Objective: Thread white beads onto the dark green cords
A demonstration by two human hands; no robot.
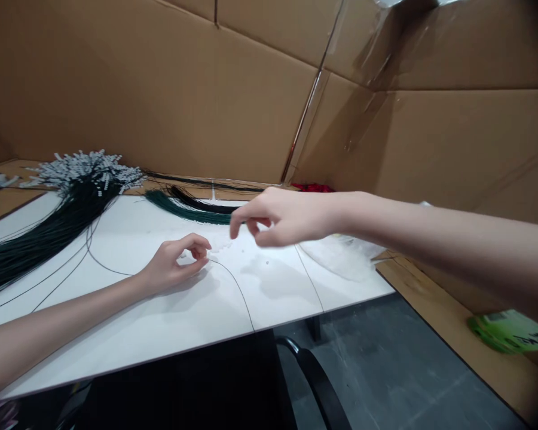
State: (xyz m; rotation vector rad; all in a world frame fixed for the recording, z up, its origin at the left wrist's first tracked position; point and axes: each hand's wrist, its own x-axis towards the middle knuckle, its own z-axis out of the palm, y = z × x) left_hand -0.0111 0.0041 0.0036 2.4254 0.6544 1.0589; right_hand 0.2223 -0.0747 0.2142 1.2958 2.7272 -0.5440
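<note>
My left hand [177, 261] rests low over the white table with thumb and forefinger pinched on a thin dark wire [234, 279]. From the fingertips the wire curves right and down to the table's front edge. Small white bits [219, 246] lie just beyond those fingertips; I cannot make out what they are. My right hand [282, 218] hovers above the table to the right, fingers loosely bent and apart, with nothing visible between them. Another thin wire [309, 278] runs across the table below it.
A big bundle of dark green wires [45, 239] with white tips [89, 170] lies at the left. Green strands [183, 210] and black strands [201, 204] lie at the back. A clear plastic bag [345, 257] sits at the right, near cardboard walls [161, 89]. A chair armrest [316, 382] stands in front.
</note>
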